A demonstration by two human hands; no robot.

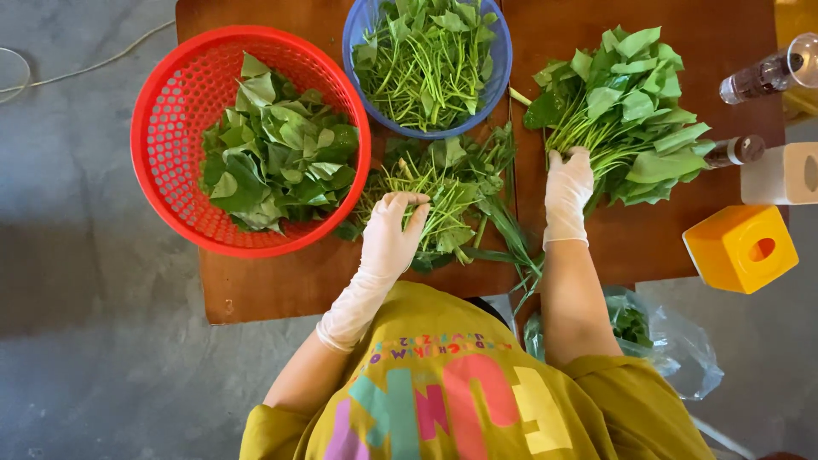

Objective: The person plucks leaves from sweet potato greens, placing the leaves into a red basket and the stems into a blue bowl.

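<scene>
red basket, blue bowl, yellow box

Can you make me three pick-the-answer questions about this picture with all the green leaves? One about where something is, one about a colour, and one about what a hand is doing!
1. Where is the red basket?
A. On the left part of the table
B. On the floor
C. Under the table

2. What colour is the bowl of stems?
A. Yellow
B. Blue
C. White

3. What is the right hand doing?
A. Holding a bottle
B. Hanging in the air
C. Resting its fingers on the stems of the leafy bunch

Answers:
1. A, the basket sits on the wooden table, left of the bowl.
2. B, the bowl's rim is blue.
3. C, the gloved right hand lies on the bunch's stem ends, while the left hand rests on the loose pile of greens.
</scene>
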